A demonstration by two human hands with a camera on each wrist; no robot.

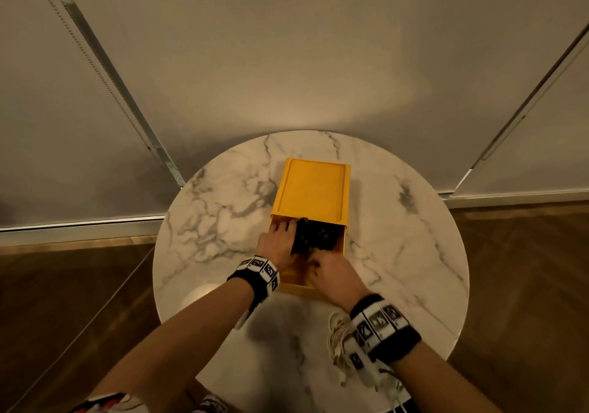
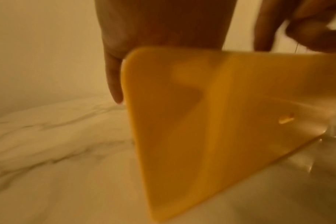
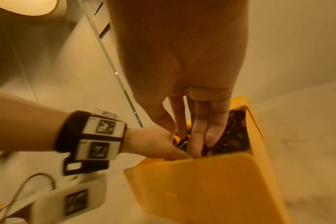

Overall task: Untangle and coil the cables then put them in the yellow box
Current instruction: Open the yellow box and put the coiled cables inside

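The yellow box [image 1: 314, 189] lies on a round marble table [image 1: 216, 215], its drawer [image 1: 294, 282] pulled out toward me. A coiled black cable [image 1: 318, 235] fills the drawer's far part. My left hand [image 1: 280, 239] reaches into the drawer's left side, fingers stretched out against the black coil. My right hand [image 1: 331, 274] is over the drawer's near end. In the right wrist view its straight fingers [image 3: 197, 136] press down onto the black cable [image 3: 232, 136], beside the left hand [image 3: 153, 144]. A white cable bundle [image 1: 338, 339] lies on the table under my right wrist.
The left wrist view is blurred and shows the yellow drawer wall [image 2: 211, 121] close up, with one left finger [image 2: 115, 81] hanging outside it. Wood floor [image 1: 526, 269] surrounds the table. Pale blinds [image 1: 287, 62] stand behind it.
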